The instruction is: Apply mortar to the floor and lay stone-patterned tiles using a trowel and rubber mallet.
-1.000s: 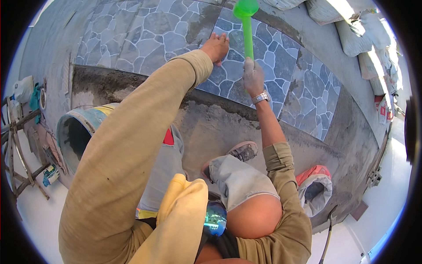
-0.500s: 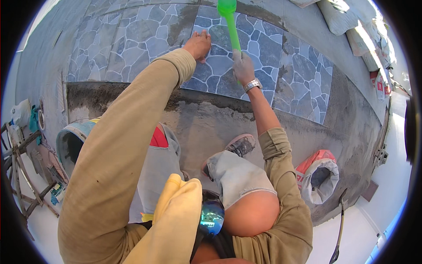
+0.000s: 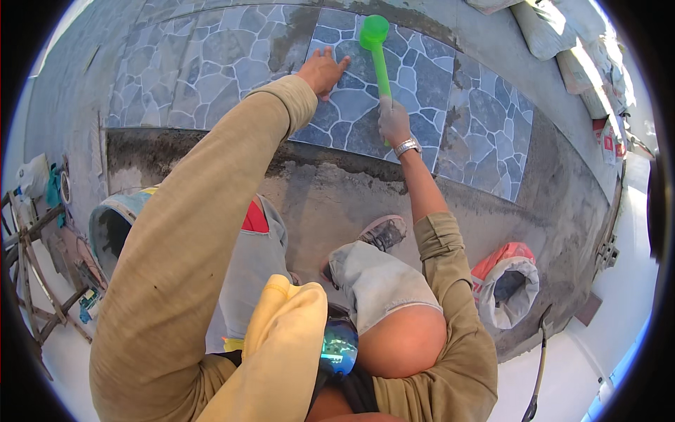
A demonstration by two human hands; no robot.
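My right hand is wrapped round the handle of a bright green mallet, whose head appears over the far part of a grey stone-patterned tile. Whether the head touches the tile I cannot tell. My left hand lies at the left part of the same tile with fingers spread, holding nothing. More tiles of that pattern adjoin it: a left tile and a right tile. Wet-looking mortar smears the left tile near the seam.
A bucket stands at the left, partly behind my left sleeve. On the right sits an open red-and-white sack, with a long-handled tool nearby. Full sacks line the far right. A wooden frame is at the left edge.
The mallet and my right hand have come slightly nearer and to the right, so the whole mallet head now shows. My left fingers have spread wider.
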